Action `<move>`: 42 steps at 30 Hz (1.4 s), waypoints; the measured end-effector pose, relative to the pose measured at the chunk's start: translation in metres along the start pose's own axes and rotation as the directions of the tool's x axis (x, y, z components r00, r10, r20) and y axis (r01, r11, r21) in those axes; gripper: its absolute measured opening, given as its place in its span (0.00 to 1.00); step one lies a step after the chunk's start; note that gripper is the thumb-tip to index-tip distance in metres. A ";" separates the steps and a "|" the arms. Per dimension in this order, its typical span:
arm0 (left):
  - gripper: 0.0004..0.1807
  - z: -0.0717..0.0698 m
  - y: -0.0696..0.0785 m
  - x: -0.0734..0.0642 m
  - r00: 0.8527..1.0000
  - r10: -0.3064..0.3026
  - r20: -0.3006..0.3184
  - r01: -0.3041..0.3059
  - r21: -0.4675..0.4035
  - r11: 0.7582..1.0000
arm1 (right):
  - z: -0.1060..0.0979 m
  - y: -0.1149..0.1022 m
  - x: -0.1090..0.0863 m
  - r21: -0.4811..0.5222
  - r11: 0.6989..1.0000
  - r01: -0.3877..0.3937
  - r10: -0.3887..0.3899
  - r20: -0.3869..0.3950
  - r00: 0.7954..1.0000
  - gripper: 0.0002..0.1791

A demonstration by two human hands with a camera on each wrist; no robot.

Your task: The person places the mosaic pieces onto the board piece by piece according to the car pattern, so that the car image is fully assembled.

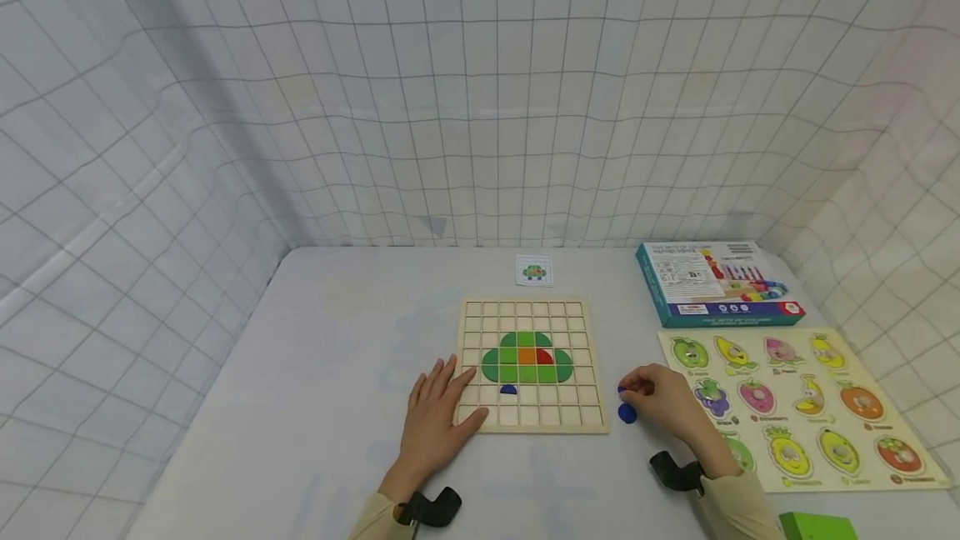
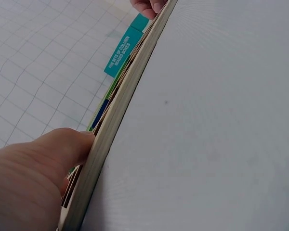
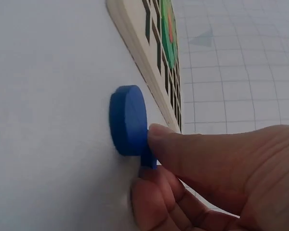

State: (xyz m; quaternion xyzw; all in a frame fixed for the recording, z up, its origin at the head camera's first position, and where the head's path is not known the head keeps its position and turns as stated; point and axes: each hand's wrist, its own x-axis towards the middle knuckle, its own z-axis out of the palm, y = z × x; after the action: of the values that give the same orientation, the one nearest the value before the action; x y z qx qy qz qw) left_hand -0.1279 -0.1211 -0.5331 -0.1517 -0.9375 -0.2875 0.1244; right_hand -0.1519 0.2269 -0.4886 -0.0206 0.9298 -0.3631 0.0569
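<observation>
My left hand [image 1: 435, 419] rests on the left edge of a wooden grid board [image 1: 525, 427], fingers straight and spread; the thumb lies over its rim in the left wrist view. Green, orange and red pieces [image 1: 527, 357] form a cloud-like shape in the grid, with a blue half-round piece [image 1: 508, 389] just below. Right of the board, my right hand [image 1: 660, 398] pinches a small blue piece [image 3: 148, 158] between thumb and fingers; its full shape is hidden. Close by the fingertips sits a blue round piece [image 3: 130, 120] on the table.
Behind the board lies a small pattern card [image 1: 534, 271]. A teal-edged box [image 1: 720, 286] stands at the back right. In front of it is a fruit puzzle board [image 1: 813, 407], partly under my right forearm. A green block [image 1: 817, 526] lies at the near right.
</observation>
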 end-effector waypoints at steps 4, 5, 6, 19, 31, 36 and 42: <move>0.34 0.001 0.001 -0.001 1.000 0.006 0.004 -0.006 -0.005 1.000 | -0.002 -0.001 0.000 -0.004 1.000 -0.013 0.013 0.032 0.999 0.04; 0.34 0.001 0.001 -0.001 1.000 0.007 0.006 -0.007 -0.007 1.000 | -0.002 -0.002 0.000 -0.007 1.000 -0.016 0.017 0.041 0.999 0.03; 0.34 0.001 0.001 -0.001 1.000 0.007 0.007 -0.007 -0.010 1.000 | -0.002 -0.002 0.000 -0.011 1.000 -0.018 0.019 0.049 0.999 0.03; 0.34 0.004 0.001 -0.002 1.000 0.001 0.011 0.000 -0.015 1.000 | 0.001 -0.006 -0.001 -0.085 0.996 0.022 -0.022 0.005 1.000 0.07; 0.34 -0.001 0.000 0.000 1.000 0.006 0.011 -0.006 -0.013 1.000 | 0.011 -0.024 -0.004 -0.078 0.990 0.118 -0.125 -0.081 0.989 0.08; 0.34 -0.003 0.000 0.000 1.000 0.004 0.009 -0.004 -0.013 1.000 | 0.019 -0.044 -0.003 -0.039 0.985 0.165 -0.168 -0.073 0.983 0.06; 0.34 -0.004 0.002 0.001 1.000 0.010 0.004 -0.010 -0.028 1.000 | 0.037 -0.068 0.002 0.030 0.975 0.219 -0.219 -0.013 0.976 0.06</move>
State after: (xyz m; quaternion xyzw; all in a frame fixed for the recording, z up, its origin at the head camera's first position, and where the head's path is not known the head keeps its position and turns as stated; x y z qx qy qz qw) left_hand -0.1273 -0.1219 -0.5291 -0.1584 -0.9329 -0.2995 0.1219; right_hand -0.1498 0.1515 -0.4695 -0.1202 0.9163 -0.3817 0.0122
